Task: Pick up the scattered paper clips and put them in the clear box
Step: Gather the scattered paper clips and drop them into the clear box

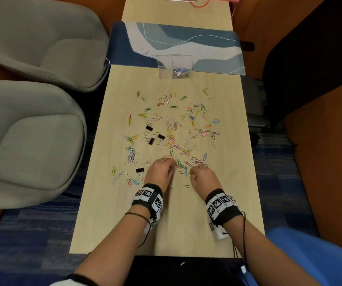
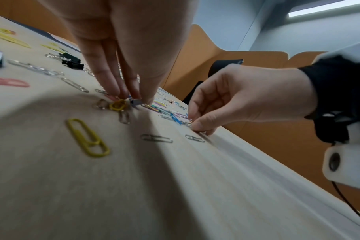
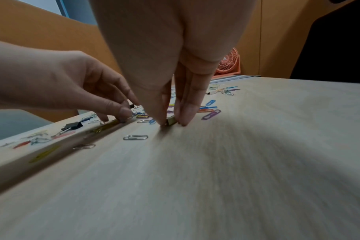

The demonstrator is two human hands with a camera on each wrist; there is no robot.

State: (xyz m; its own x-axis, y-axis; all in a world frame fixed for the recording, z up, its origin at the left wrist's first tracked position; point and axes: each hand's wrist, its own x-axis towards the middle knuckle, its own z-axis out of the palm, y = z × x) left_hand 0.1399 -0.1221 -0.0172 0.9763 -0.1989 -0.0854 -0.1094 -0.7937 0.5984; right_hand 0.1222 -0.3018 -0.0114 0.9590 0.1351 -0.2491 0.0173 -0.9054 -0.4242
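Coloured and silver paper clips (image 1: pixel 172 131) lie scattered over the light wooden table (image 1: pixel 166 223). The clear box (image 1: pixel 174 66) stands at the far end, with a heap of clips in its right compartment. Both hands are down at the near edge of the scatter. My left hand (image 1: pixel 172 166) pinches a small clip (image 2: pixel 135 101) against the table between thumb and fingertips, beside a yellow clip (image 2: pixel 118 105). My right hand (image 1: pixel 192 174) pinches another small clip (image 3: pixel 170 121) on the tabletop. A silver clip (image 3: pixel 135 137) lies loose just in front of it.
Several black binder clips (image 1: pixel 151 134) lie among the paper clips, one (image 1: pixel 139 170) just left of my left hand. A blue patterned mat (image 1: pixel 207 48) lies behind the box. Two grey chairs (image 1: pixel 32 141) stand left of the table. An orange fan (image 3: pixel 229 62) stands far back.
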